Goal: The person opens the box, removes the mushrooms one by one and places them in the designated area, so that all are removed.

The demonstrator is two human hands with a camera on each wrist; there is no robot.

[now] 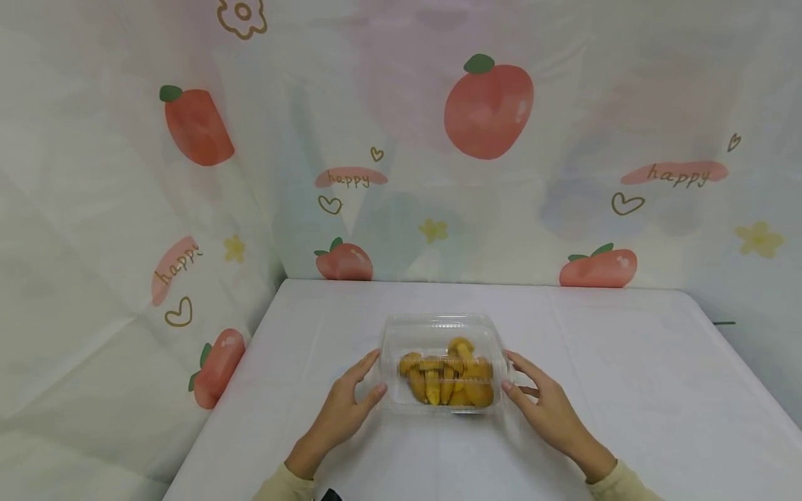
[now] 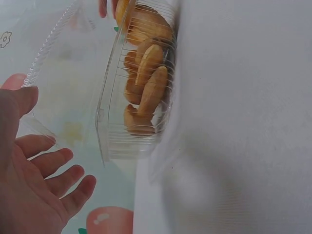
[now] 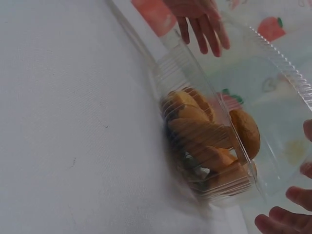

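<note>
1. Plastic, clear and thin-looking, is met by the fingers (image 2: pixel 51 162): a lid (image 1: pixel 432 332) is flanked by the left hand (image 1: pixel 341 410) and the right hand (image 1: pixel 554 414). It might be buckled or let slip if pressed unevenly; if it were dragged by one side alone, the base beneath could be tipped and its contents spilled.
2. On both hands the fingers are spread and only slightly bent, thumb held apart from index finger. Nothing is wrapped by them; the lid's side edges seem to be touched, though how firmly cannot be told.
3. Between and below the fingers, the container base (image 2: pixel 127 147) appears to be rested on the tabletop (image 1: pixel 313 334), with the lid above it; whether any catch is fastened cannot be told.
4. Inside that base, between the two sets of fingers, yellow-brown mushrooms (image 1: pixel 432 386) are heaped.
5. Well beyond the fingertips, the tabletop is backed by a fruit-printed backdrop (image 1: pixel 526 229).
</note>
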